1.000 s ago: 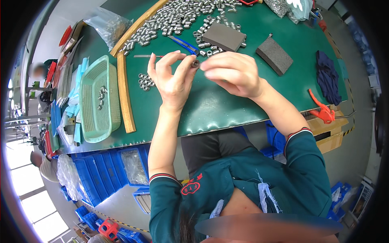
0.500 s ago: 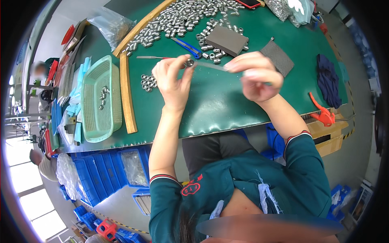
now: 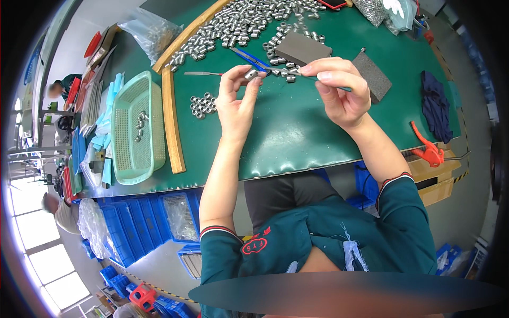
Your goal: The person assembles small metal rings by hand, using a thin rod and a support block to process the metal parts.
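Between the thumb and fingers of my left hand (image 3: 236, 100) is a small steel sleeve (image 3: 251, 74), its bore partly showing. My right hand (image 3: 342, 93) pinches a slim flat file (image 3: 286, 72), whose thin metal blade points left toward the sleeve. A gap seems to separate blade tip and sleeve. Left of my left hand, several sleeves (image 3: 203, 105) stand in a small cluster on the green table (image 3: 286, 143). Beyond both hands are a blue utility knife (image 3: 252, 59), a grey-brown block (image 3: 303, 50) and a large heap of sleeves (image 3: 238, 26).
A pale green basket (image 3: 159, 127) with several sleeves stands at left beside a wooden strip (image 3: 172, 127). Another thin file (image 3: 200, 73) lies flat. At right are a grey abrasive pad (image 3: 374, 77), a dark cloth (image 3: 436, 106) and a red-handled tool (image 3: 428, 151) at the table edge.
My right hand has changed its pose, and the file now shows more clearly. The sleeve in my left hand has turned from end-on to side-on. The whole view has shifted slightly.
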A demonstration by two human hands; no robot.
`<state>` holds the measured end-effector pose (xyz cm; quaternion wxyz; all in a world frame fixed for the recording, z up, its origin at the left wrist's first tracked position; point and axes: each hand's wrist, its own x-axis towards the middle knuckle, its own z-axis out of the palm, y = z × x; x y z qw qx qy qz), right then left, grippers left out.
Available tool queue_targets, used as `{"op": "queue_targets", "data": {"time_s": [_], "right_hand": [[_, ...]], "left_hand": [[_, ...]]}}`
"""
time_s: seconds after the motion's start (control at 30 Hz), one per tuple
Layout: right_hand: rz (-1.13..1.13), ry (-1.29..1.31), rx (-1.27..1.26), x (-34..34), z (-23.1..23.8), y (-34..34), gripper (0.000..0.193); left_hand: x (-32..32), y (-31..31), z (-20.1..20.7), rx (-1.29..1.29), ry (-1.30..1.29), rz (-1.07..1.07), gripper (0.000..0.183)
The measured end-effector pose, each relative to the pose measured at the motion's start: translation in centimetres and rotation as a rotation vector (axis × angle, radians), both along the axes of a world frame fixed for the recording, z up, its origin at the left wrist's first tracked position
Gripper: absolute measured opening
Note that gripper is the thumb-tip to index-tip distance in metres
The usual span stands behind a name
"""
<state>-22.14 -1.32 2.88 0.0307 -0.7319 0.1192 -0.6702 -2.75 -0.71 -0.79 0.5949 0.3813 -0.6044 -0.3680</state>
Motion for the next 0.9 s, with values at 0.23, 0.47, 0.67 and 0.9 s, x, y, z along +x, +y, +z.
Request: {"op": "queue_targets", "data": {"time_s": [0.23, 0.47, 0.67, 0.9], "right_hand": [[0.009, 0.050, -0.013, 0.60, 0.07, 0.25, 0.024], [0.021, 0.080, -0.003, 0.64, 0.05, 0.35, 0.025], [0.020, 0.104, 0.004, 0.76, -0.06, 0.45, 0.028], [-0.008, 0.125, -0.029, 0.81, -0.23, 0.36, 0.029]], "left_hand": [[0.15, -0.20, -0.43, -0.132, -0.281, 0.190, 0.030], [0.20, -0.16, -0.24, -0.167, -0.333, 0.231, 0.029], [0.22, -0.15, -0.01, -0.264, -0.455, 0.291, 0.029], [0.32, 0.23, 0.42, -0.336, -0.625, 0.346, 0.028]]}}
